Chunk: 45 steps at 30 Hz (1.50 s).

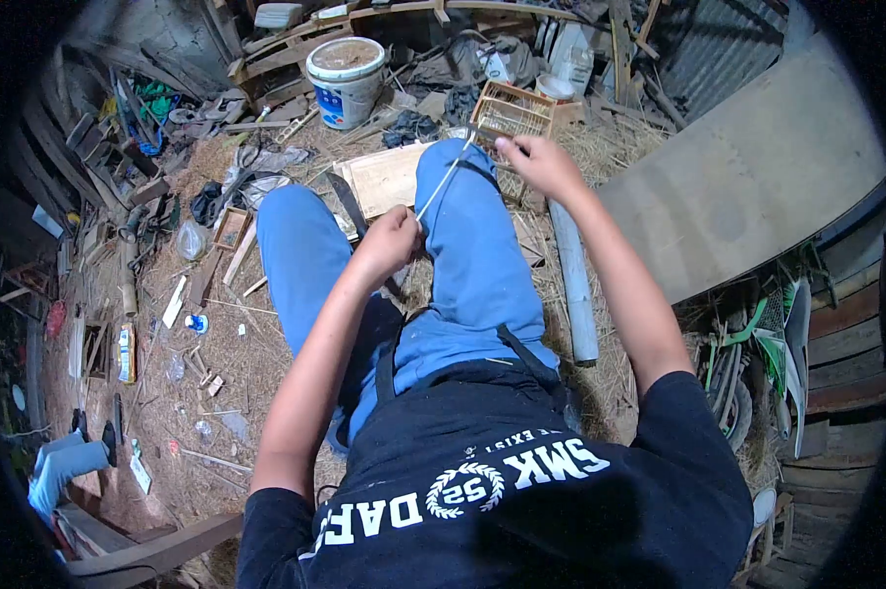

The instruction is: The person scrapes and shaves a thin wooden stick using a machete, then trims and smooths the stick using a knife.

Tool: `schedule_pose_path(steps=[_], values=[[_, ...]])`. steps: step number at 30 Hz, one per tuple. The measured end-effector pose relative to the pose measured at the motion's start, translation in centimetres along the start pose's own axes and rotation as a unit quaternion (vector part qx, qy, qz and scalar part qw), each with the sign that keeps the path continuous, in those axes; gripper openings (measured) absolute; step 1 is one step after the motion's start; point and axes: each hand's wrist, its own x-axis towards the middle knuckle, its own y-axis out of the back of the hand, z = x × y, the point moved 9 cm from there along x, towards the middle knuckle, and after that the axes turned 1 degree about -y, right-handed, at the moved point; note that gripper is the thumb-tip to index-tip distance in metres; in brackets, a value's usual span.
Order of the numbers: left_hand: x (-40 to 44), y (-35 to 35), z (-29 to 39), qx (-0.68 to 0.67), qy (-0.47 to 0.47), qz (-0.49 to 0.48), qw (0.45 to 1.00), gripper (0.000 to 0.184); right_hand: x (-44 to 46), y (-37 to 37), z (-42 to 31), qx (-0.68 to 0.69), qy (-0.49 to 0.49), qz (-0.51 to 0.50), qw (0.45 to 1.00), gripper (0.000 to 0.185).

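Observation:
My left hand (pixel 392 240) is closed on the lower end of a thin pale strip (pixel 443 187), which looks like bamboo. The strip slants up across my right knee. My right hand (pixel 543 167) grips a small dark knife (pixel 486 132), its blade crossing the strip near the upper end. A long dark blade (pixel 347 204) stands between my knees, just beside my left hand; its lower part is partly hidden. Beyond my knees lies a pale wooden board (pixel 389 180).
A white bucket (pixel 347 86) and a slatted wooden frame (pixel 511 110) stand ahead. A grey pipe (pixel 572 285) lies beside my right leg, near a large tan panel (pixel 747 187). Straw and scraps cover the floor. Another person's leg (pixel 70 461) shows at lower left.

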Motion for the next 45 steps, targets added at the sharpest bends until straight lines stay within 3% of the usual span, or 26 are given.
schedule_pose_path(steps=[1,2,5,9,12,19,24,30,38,45], values=[[-0.3,0.5,0.3,-0.017,0.076,-0.011,0.997,0.023,0.7,0.4,0.2,0.01,-0.003,0.015,1.0,0.058],[0.0,0.7,0.1,-0.015,0.079,-0.014,0.997,0.023,1.1,0.6,0.1,0.012,-0.007,0.015,1.0,0.058],[0.8,1.8,0.8,0.016,0.023,0.006,1.0,0.021,1.5,2.2,-0.7,0.106,0.01,0.033,0.994,0.054],[1.1,1.0,0.4,-0.024,-0.04,0.005,0.999,0.015,1.1,2.7,0.4,0.072,-0.022,-0.017,0.997,0.053],[-0.5,0.1,0.3,-0.09,0.056,-0.029,0.994,0.014,-1.4,3.9,0.5,0.069,0.017,-0.012,0.997,0.049],[-5.8,-5.8,1.0,-0.168,0.091,-0.091,0.977,0.021,-10.7,5.2,1.6,0.044,-0.079,-0.072,0.993,0.041],[-5.5,-9.6,1.3,-0.06,0.01,-0.17,0.984,0.025,-14.7,4.6,3.5,0.079,-0.068,-0.044,0.994,0.042],[-1.1,-10.4,2.6,-0.001,-0.066,-0.124,0.99,0.026,-13.5,3.5,3.2,-0.03,-0.056,-0.047,0.997,0.046],[0.0,-9.9,4.9,0.097,-0.031,-0.078,0.992,0.027,-11.9,1.3,3.2,-0.018,-0.081,-0.029,0.996,0.049],[0.3,-9.9,4.7,0.083,-0.013,-0.09,0.992,0.027,-11.1,0.6,3.4,-0.033,-0.085,-0.032,0.995,0.05]])
